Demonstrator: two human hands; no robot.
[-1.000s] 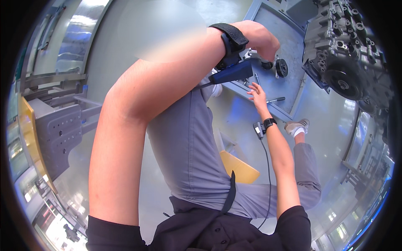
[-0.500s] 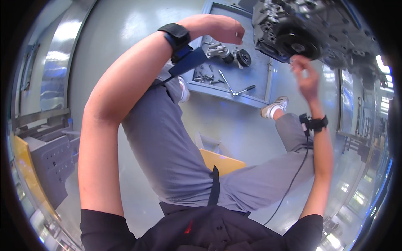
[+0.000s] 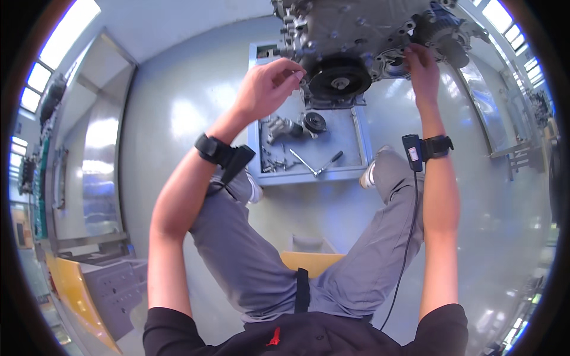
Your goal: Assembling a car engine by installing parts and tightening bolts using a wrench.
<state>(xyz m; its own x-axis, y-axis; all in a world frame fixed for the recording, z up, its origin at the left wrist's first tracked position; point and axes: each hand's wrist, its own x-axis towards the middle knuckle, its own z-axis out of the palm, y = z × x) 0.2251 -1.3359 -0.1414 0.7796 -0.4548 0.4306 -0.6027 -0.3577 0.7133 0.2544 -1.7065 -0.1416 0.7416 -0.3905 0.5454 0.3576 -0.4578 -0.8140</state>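
An engine block (image 3: 356, 35) of grey metal hangs over the far side, with a black crankshaft pulley (image 3: 339, 82) on the face toward me. My left hand (image 3: 268, 88) is at the block's left edge beside the pulley, thumb and fingers drawn together; whatever lies between them is too small to make out. My right hand (image 3: 423, 68) reaches up to the block's right part, its fingers closed against the metal next to a round opening (image 3: 395, 64) and a cylindrical part (image 3: 448, 41). Its fingertips are partly hidden.
Below the engine, a grey metal tray (image 3: 297, 178) holds a ratchet wrench (image 3: 317, 169), several bolts (image 3: 273, 163), a metal part with a black end (image 3: 282, 127) and a small black pulley (image 3: 314, 121). A yellow seat (image 3: 312, 261) shows between my legs. A metal-framed panel (image 3: 98, 148) stands left.
My view has shifted, so the engine sits further left. My left hand has come down to the engine's left edge; my right hand has gone from the pulley to the engine's right part.
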